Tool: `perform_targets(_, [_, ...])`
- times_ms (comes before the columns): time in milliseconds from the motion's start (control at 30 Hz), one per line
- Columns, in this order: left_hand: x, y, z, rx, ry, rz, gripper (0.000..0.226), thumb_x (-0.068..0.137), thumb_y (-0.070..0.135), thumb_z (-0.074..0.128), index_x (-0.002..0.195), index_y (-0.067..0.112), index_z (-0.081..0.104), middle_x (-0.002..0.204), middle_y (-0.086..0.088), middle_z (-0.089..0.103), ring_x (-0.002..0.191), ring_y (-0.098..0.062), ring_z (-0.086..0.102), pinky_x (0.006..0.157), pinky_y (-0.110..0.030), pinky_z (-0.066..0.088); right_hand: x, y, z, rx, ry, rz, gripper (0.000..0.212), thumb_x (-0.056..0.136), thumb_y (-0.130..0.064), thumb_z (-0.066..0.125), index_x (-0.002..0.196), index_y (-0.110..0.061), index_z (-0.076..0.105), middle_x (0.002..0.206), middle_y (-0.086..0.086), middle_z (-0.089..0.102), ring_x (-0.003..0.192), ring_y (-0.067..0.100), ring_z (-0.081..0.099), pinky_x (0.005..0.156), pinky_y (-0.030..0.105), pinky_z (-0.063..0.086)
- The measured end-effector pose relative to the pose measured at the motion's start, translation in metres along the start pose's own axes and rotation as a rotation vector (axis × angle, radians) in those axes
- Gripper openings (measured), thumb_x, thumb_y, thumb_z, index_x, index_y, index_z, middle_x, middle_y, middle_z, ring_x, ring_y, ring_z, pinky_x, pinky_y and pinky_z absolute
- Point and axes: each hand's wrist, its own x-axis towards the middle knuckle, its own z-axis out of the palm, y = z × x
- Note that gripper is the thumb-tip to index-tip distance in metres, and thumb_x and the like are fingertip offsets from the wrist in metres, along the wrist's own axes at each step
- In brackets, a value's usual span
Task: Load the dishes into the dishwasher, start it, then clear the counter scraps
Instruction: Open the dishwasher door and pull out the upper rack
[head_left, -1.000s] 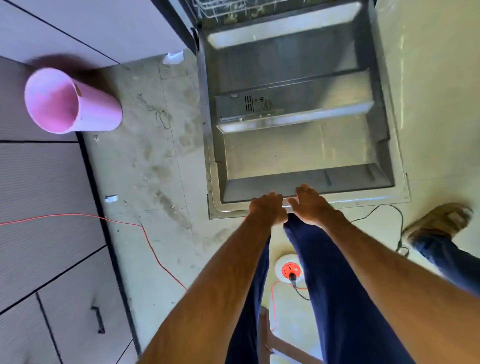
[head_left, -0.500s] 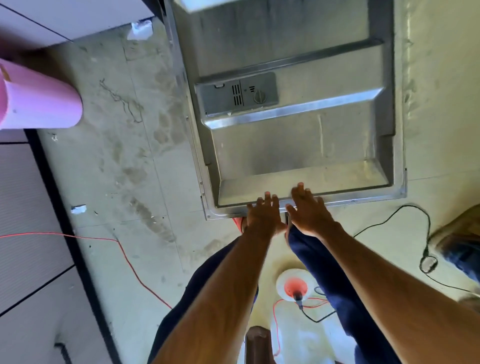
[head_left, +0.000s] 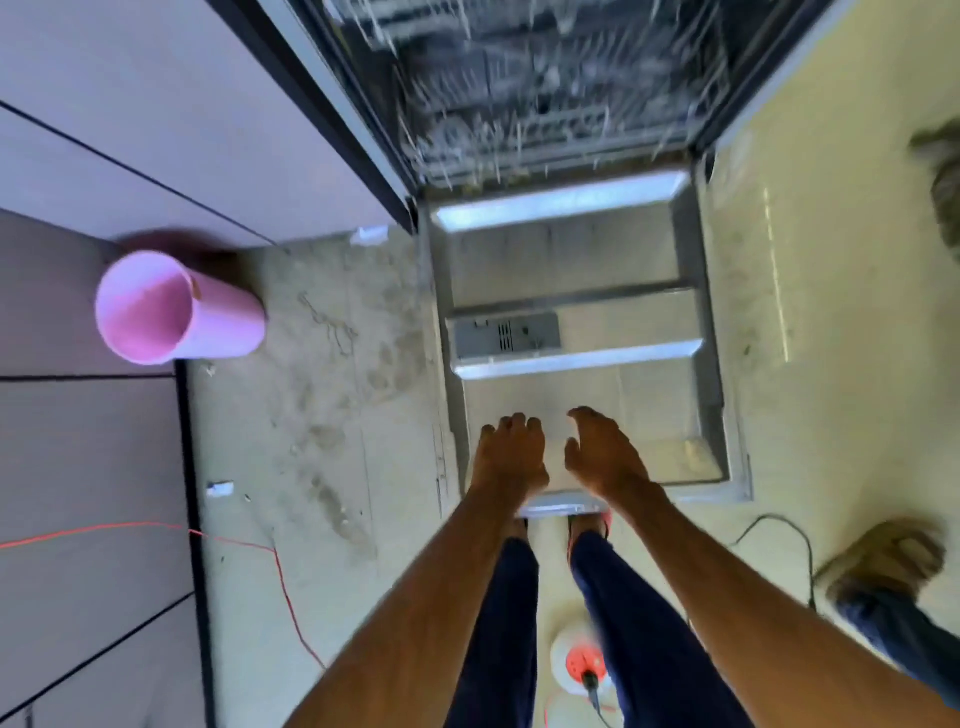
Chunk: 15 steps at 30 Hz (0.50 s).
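Observation:
The dishwasher door (head_left: 582, 317) lies open and flat in front of me, its steel inner face up, with the detergent compartment (head_left: 506, 335) on its left side. Behind it the wire racks (head_left: 545, 88) show blurred inside the tub. My left hand (head_left: 511, 454) hovers over the door's near edge with its fingers loosely curled and nothing in it. My right hand (head_left: 602, 452) is beside it, fingers apart, empty. Both hands are over the door's front lip; whether they touch it I cannot tell. No dishes are visible.
A pink cylindrical bin (head_left: 171, 309) stands on the floor at the left by grey cabinet fronts (head_left: 93, 467). A red cord (head_left: 234, 545) and a black cable (head_left: 779, 535) cross the floor. A white socket reel (head_left: 582, 665) sits between my legs. Another person's shoe (head_left: 888, 561) is at the right.
My view has tilted up, bringing the racks into sight. Both hands have left the door's front edge, where they were gripping, and now sit loosely above it with the door flat.

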Motion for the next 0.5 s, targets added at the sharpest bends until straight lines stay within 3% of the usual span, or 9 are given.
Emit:
perform_targets(167, [0.005,-0.028,-0.144,-0.111,0.539,0.089,0.057,0.079,0.005,0.064,0.133,-0.004,0.051,0.138,-0.024,0.052,0.127,-0.040,0.052,0.102,-0.046,0.046,-0.009,-0.112,-0.127,0.082,0.345,-0.300,0.053,0.091,-0.003,0.057,0.144,-0.004,0.047,0.147,0.017,0.049,0.138,0.030,0.044,0.116,0.030,0.030])
perform_targets(233, [0.011,-0.031,-0.203,-0.058,0.756,0.138,0.060,0.085,0.009,0.060,0.141,-0.005,0.044,0.151,-0.026,0.038,0.141,-0.039,0.038,0.114,-0.047,0.037,-0.009,-0.153,-0.180,0.109,0.564,-0.422,0.056,0.090,0.002,0.057,0.144,-0.003,0.046,0.147,0.017,0.049,0.138,0.030,0.043,0.115,0.025,0.026])
perform_targets(333, [0.012,-0.025,-0.286,-0.018,0.959,0.171,0.068,0.089,0.012,0.044,0.152,-0.003,0.025,0.163,-0.025,0.010,0.152,-0.038,0.008,0.121,-0.051,0.019,-0.006,-0.197,-0.246,0.050,0.831,-0.581,0.063,0.089,0.003,0.054,0.149,-0.002,0.038,0.154,0.018,0.040,0.144,0.030,0.035,0.122,0.032,0.022])
perform_targets(400, [0.017,-0.023,-0.325,0.024,0.998,0.170,0.073,0.088,0.017,0.041,0.154,-0.004,0.017,0.163,-0.025,0.004,0.152,-0.038,0.003,0.122,-0.052,0.014,0.003,-0.211,-0.280,-0.071,0.893,-0.618,0.070,0.089,-0.002,0.055,0.154,0.000,0.028,0.160,0.020,0.030,0.149,0.033,0.026,0.126,0.037,0.015])
perform_targets(500, [0.031,-0.030,-0.363,0.135,0.823,0.100,0.097,0.087,0.035,0.058,0.155,-0.004,0.002,0.164,-0.023,-0.004,0.152,-0.038,-0.004,0.124,-0.050,0.000,0.024,-0.214,-0.322,-0.304,0.842,-0.519,0.088,0.085,-0.013,0.068,0.156,0.003,0.018,0.163,0.024,0.019,0.153,0.038,0.016,0.126,0.047,0.012])
